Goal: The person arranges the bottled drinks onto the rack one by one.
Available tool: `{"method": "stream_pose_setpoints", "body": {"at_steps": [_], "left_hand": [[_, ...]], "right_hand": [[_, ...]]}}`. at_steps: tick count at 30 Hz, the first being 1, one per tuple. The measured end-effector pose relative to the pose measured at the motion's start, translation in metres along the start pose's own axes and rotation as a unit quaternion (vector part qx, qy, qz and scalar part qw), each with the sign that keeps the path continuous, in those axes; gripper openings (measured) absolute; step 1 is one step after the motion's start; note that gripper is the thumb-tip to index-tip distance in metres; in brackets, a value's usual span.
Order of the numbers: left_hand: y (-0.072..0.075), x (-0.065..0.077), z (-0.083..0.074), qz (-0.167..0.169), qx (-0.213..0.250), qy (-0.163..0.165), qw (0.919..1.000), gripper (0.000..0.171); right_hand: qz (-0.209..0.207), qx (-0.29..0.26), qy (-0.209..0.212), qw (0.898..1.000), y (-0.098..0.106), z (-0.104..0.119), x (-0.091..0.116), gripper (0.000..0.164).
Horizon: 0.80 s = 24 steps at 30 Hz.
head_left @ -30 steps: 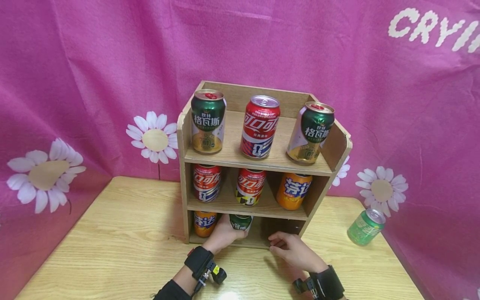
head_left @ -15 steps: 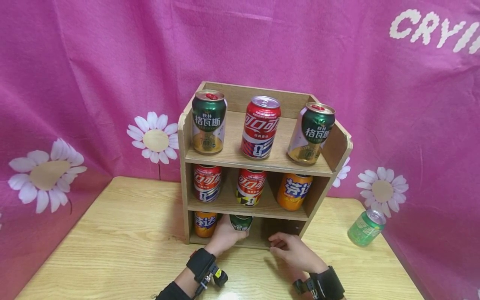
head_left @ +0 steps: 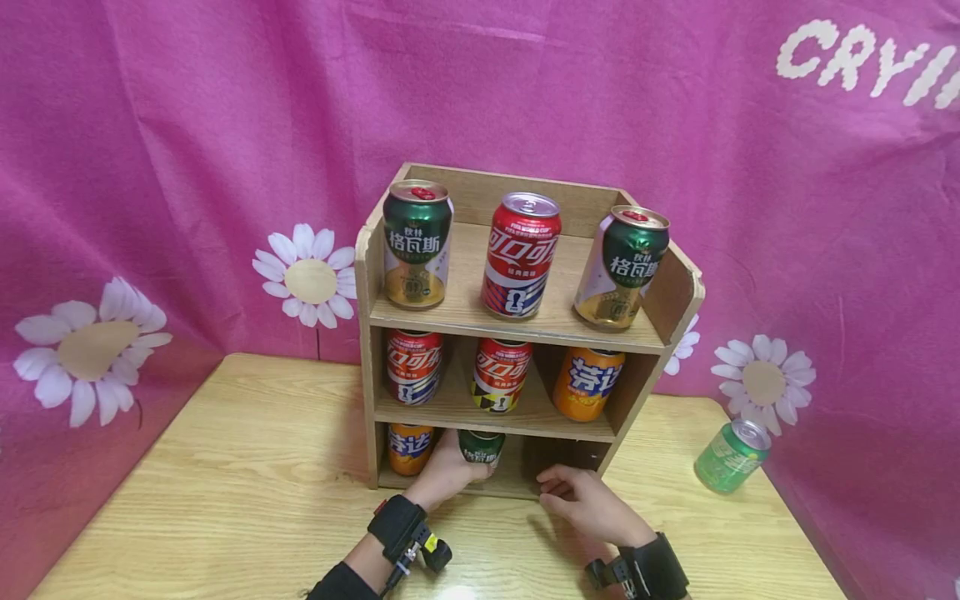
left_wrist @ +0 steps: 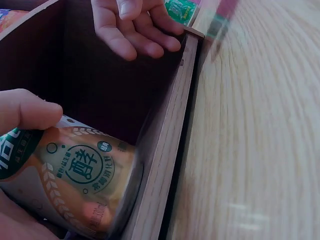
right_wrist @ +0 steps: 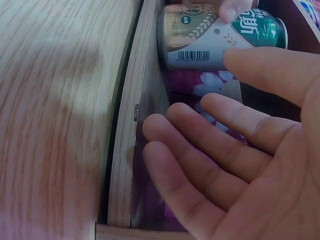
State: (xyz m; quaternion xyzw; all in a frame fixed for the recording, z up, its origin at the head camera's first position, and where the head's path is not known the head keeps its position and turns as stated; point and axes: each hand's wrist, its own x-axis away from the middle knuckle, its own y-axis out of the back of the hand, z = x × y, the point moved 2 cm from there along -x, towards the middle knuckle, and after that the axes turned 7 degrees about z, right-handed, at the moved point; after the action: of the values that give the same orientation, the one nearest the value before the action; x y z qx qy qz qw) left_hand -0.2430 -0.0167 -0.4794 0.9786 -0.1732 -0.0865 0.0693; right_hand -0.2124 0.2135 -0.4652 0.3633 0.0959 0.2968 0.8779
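My left hand (head_left: pixel 446 473) reaches into the bottom tier of the wooden shelf (head_left: pixel 525 425) and grips a green, white and gold drink can (head_left: pixel 482 447). The left wrist view shows that can (left_wrist: pixel 85 172) upright on the bottom board, fingers and thumb around its side. Just left of the hand stands an orange soda can (head_left: pixel 409 450). My right hand (head_left: pixel 588 502) is at the front of the bottom tier's right end, fingers loosely bent and holding nothing. In the right wrist view, the right hand's fingers (right_wrist: pixel 215 155) spread apart from the can.
The top tier bears a red cola can (head_left: pixel 521 254) between two green-and-gold cans. Two red cola cans and an orange can (head_left: pixel 589 383) stand on the middle tier. A light green can (head_left: pixel 732 456) is on the table (head_left: pixel 247 483), right of the shelf. A pink cloth (head_left: pixel 262 108) hangs behind.
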Motion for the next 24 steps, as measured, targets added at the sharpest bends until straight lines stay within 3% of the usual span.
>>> {"method": "stream_pose_setpoints", "body": {"at_steps": [9,20,24], "left_hand": [[-0.0006,-0.0004,0.0041,-0.011,-0.023,0.01,0.9996,0.084],[-0.0055,0.0012,0.0031,-0.064,-0.073,0.001,0.9953,0.089],[-0.0049,0.0013,0.006,-0.058,-0.072,0.003,0.9957,0.093]], "right_hand": [[0.002,-0.002,0.001,1.0,0.0003,-0.0001,-0.0007,0.026],[0.003,0.004,-0.003,1.0,0.0004,-0.0003,-0.0008,0.027],[0.003,-0.001,0.001,1.0,0.0004,0.0009,-0.0005,0.027]]}}
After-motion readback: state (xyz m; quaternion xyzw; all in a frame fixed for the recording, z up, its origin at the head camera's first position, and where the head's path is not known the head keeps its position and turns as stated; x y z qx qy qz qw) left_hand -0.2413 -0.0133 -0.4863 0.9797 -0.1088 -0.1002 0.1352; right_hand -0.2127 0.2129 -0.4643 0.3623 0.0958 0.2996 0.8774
